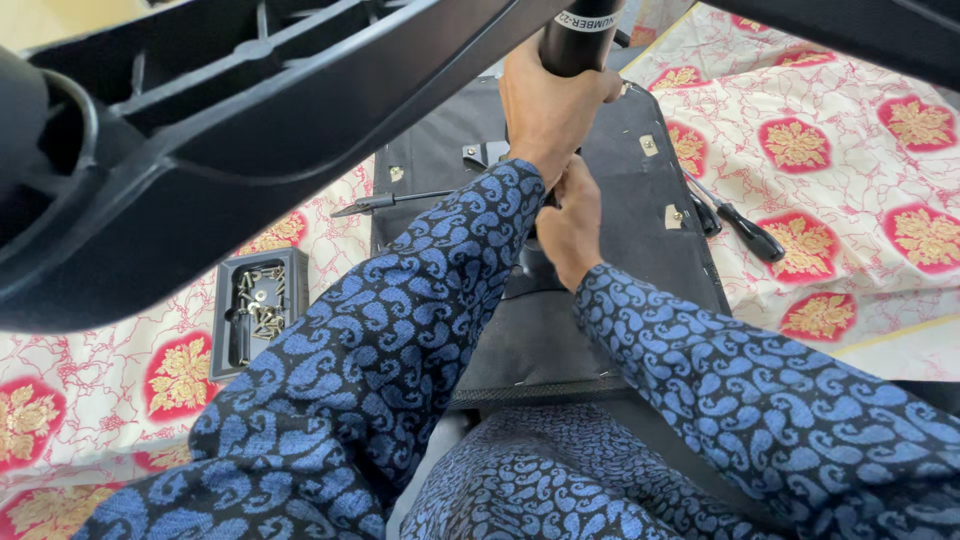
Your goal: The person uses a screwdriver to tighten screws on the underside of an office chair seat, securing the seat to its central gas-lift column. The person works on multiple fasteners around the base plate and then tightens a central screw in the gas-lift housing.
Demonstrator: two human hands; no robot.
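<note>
My left hand (545,105) is closed around a black gas-lift cylinder (580,35) that stands upright over the upturned black seat underside (650,230). Just below it, my right hand (572,225) grips the lower part of the same cylinder, where it meets the seat's mechanism; the joint itself is hidden by my hands and sleeves. A black plastic star base (250,120) sits at the top of the cylinder, and its arms fill the upper left of the view, close to the camera.
A small black tray (255,305) with several screws lies left of the seat on a red-and-cream patterned cloth (820,180). A black-handled screwdriver (750,235) lies at the seat's right edge. A thin metal lever (390,202) sticks out to the left.
</note>
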